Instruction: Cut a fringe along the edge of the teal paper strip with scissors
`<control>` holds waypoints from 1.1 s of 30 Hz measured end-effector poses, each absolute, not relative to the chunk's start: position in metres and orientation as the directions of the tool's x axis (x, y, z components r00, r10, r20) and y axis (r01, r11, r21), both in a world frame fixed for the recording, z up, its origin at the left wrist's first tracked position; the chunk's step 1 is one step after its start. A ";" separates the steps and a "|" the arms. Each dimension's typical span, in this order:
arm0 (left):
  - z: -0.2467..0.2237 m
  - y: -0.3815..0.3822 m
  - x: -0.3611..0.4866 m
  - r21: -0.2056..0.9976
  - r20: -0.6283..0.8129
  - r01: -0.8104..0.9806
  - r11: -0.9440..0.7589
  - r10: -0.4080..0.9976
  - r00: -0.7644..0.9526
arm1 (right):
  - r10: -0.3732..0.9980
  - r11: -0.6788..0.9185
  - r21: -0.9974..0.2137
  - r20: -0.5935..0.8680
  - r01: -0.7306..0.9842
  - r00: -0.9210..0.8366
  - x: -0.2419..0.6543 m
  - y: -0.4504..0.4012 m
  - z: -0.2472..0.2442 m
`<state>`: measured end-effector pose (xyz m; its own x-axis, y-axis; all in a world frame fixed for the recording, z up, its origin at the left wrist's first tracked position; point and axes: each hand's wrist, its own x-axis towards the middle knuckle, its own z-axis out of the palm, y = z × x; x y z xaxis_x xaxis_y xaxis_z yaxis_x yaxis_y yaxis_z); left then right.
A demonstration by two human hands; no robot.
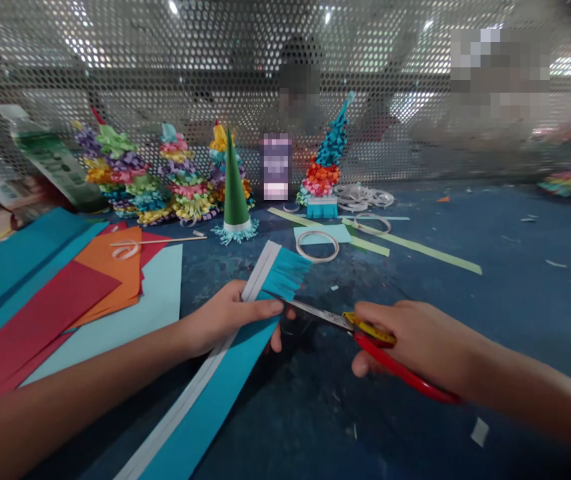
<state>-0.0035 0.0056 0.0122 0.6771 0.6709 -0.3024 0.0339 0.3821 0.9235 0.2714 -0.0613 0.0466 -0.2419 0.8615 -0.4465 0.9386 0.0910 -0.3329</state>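
Worktop: a scuffed dark blue surface point(515, 307) fills the lower frame, flecked with paper scraps. Along its far edge, across the top of the frame, stands a perforated metal screen point(115, 67), with ceiling lights glinting through the holes. Behind it, upper centre, is a blurred person point(298, 87). A pixelated shape point(498, 73) at upper right is unreadable.

Containers: a clear plastic bottle with a green label point(50, 160) lies tilted at far left, its contents unreadable. A small teal paper box point(321, 207) sits under a tiered cone of teal and orange paper curls point(325, 153).

Also on the surface: a fanned pile of red, orange and pale blue card sheets point(40, 320) at left; multicoloured curled-paper trees point(185, 180) and a plain green paper cone point(235, 193) along the back; long pale green paper strips point(415, 247) at centre right.

Hands: the left hand point(230, 319) is closed around a long teal paper strip with a white band point(215, 373), which lies diagonally from bottom centre to mid-frame, its far end cut into fringe. The right hand point(415, 347) is wrapped around red-and-yellow-handled steel scissors point(360, 327), the blade tips at the strip's edge just beside the left fingers point(270, 308).
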 end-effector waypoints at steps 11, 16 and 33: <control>0.012 -0.001 -0.003 0.930 -0.292 0.013 0.367 0.718 0.632 | 0.875 0.069 -0.287 -0.443 0.955 -0.196 0.276 -0.076 0.048; 0.018 -0.003 0.000 0.938 -0.269 -0.002 0.346 0.733 0.625 | 0.878 0.032 -0.296 -0.447 0.955 -0.168 0.274 -0.081 0.052; 0.013 -0.002 -0.003 0.957 -0.270 0.072 0.281 0.771 0.577 | 0.883 0.019 -0.306 -0.441 0.952 -0.159 0.271 -0.079 0.045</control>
<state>-0.0031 -0.0016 0.0129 0.5765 0.7712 -0.2700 0.0721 0.2811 0.9570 0.2715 -0.0790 0.0449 -0.1589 0.8834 -0.4408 0.9519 0.0186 -0.3057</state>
